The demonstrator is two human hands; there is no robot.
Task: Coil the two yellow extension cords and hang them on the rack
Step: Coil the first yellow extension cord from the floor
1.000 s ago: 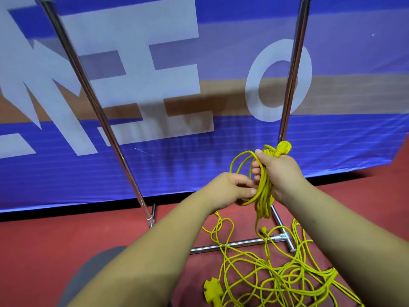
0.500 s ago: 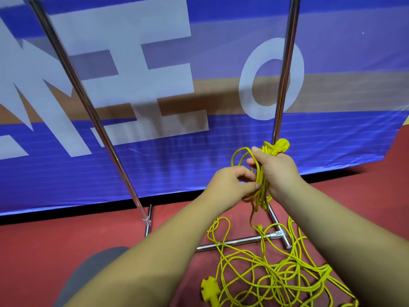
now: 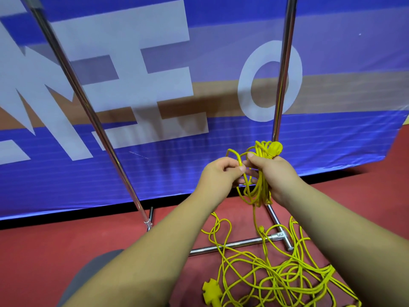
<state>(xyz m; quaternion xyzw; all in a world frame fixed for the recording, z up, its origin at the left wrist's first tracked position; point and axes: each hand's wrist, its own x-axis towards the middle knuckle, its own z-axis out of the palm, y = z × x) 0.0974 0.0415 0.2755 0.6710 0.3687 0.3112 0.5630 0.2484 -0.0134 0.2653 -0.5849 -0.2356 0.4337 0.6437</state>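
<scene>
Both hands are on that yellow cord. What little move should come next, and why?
Probably the left hand should lay the loop it pinches into the bundle that the right hand grips, because most of the cord lies tangled and uncoiled on the floor.

The red floor (image 3: 44, 251) carries the rack base (image 3: 243, 242), with loose yellow cord (image 3: 287, 280) and its plug (image 3: 211, 292) sprawled across both
</scene>
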